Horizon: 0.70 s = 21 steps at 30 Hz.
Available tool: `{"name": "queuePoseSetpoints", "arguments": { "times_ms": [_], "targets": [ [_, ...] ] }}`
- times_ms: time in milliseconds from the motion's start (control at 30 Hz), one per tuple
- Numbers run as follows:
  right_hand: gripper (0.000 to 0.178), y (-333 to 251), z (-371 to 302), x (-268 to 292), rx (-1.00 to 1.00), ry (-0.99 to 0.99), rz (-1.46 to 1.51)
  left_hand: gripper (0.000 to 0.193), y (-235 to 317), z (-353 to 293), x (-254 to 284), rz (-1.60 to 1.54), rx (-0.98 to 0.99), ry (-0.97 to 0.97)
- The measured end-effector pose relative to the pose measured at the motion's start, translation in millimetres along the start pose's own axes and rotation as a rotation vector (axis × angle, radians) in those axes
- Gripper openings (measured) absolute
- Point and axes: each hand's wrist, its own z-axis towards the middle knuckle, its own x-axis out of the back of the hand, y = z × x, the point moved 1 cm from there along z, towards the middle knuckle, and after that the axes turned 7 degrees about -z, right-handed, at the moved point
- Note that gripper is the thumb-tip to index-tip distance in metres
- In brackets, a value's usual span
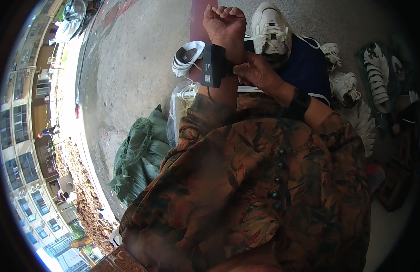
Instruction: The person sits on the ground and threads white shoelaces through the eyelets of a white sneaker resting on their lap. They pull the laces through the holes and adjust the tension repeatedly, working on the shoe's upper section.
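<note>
My left hand (224,25) is raised palm up at the top middle, its fingers curled in and nothing visible in them. A black box-shaped device (213,65) is strapped to my left wrist. My right hand (260,72) reaches across to that wrist, thumb and fingers closed at the device's dark strap; some fingertips are hidden behind the wrist. A black watch (299,103) is on my right wrist. Beyond my right hand, a white lace-up sneaker (270,31) rests on dark blue cloth (305,68). Another white shoe (187,58) shows left of the device, partly hidden by my left forearm.
A clear plastic bag with white laces (186,97) and a green woven sack (142,152) lie on the concrete at my left. More white shoes (345,88) stand at my right, with another shoe (377,79) farther right. Buildings (24,149) line the far left.
</note>
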Motion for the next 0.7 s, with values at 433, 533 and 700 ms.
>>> {"name": "queuePoseSetpoints", "arguments": {
  "times_ms": [433,533,700],
  "targets": [
    [0.033,0,-8,26,-0.214,0.164,0.244,0.023,19,2,28,0.335,-0.313,0.076],
    [0.031,-12,-7,13,-0.249,0.114,0.189,0.023,22,1,29,0.33,-0.334,0.1],
    [0.024,-13,-5,-1,-0.298,0.106,0.146,0.022,23,-1,31,0.317,-0.334,0.126]
  ]
}}
